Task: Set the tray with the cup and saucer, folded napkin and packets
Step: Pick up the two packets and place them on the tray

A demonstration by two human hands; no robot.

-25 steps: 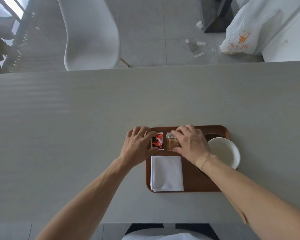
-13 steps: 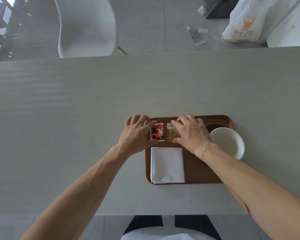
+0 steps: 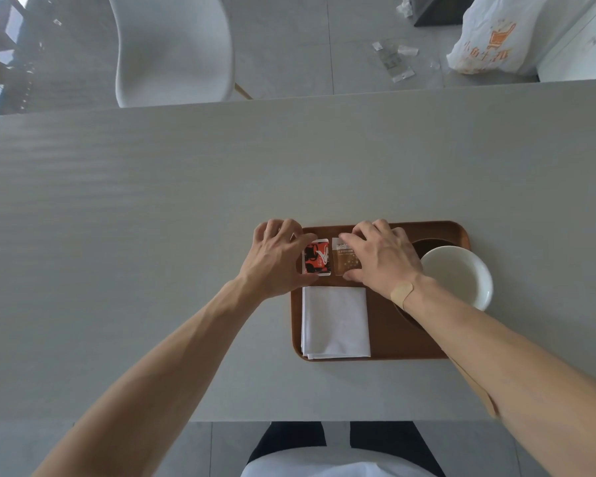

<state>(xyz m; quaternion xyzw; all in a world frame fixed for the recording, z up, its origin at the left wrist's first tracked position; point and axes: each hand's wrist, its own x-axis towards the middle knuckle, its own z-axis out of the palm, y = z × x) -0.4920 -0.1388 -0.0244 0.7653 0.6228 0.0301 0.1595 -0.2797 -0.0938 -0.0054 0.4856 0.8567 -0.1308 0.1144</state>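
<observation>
A brown tray (image 3: pixel 386 339) lies on the grey table. A folded white napkin (image 3: pixel 336 321) sits in its near left part. Beyond the napkin lie a red packet (image 3: pixel 317 258) and a clear brown packet (image 3: pixel 345 261), side by side. My left hand (image 3: pixel 276 259) pinches the red packet's left edge with thumb and fingertips. My right hand (image 3: pixel 381 258) rests its fingers on the brown packet and covers its right part. A white cup (image 3: pixel 456 275) stands on a dark saucer (image 3: pixel 431 243) at the tray's right end, partly hidden by my right wrist.
A white chair (image 3: pixel 172 49) stands beyond the table's far edge. On the floor at the far right lie a white plastic bag (image 3: pixel 493 39) and scraps of wrapper (image 3: pixel 393 60). The table's near edge (image 3: pixel 324 421) runs just below the tray.
Both hands stay on the packets with hardly any shift. The view tilted a little, so the tray and table sit higher in the frame.
</observation>
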